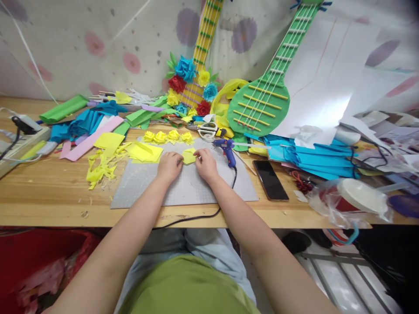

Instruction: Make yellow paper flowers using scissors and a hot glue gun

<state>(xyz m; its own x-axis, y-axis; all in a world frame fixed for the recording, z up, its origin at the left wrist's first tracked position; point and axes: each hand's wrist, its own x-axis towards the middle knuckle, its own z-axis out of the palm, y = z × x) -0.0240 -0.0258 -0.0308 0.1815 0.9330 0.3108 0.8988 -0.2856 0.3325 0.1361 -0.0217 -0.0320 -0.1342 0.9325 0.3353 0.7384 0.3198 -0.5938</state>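
Both hands rest on a grey cutting mat [196, 189] on a wooden table. My left hand [169, 166] and my right hand [206, 164] each pinch an edge of a small piece of yellow paper [189, 156] lying between them on the mat. Their fingers are curled closed on it. A row of several yellow paper flowers [167, 137] lies just beyond the hands. A stack of yellow paper sheets [144, 152] sits left of my left hand. A blue glue gun [227, 149] lies right of my right hand, its black cord [225, 197] trailing off the table's front edge.
Yellow paper scraps [100, 168] litter the left. Scissors [208, 131], a black phone [270, 179], blue folded paper [310, 155] and a bagged tape roll [356, 198] lie right. Two paper guitars [262, 102] with paper flowers [186, 78] lean at the back. A power strip [24, 135] sits far left.
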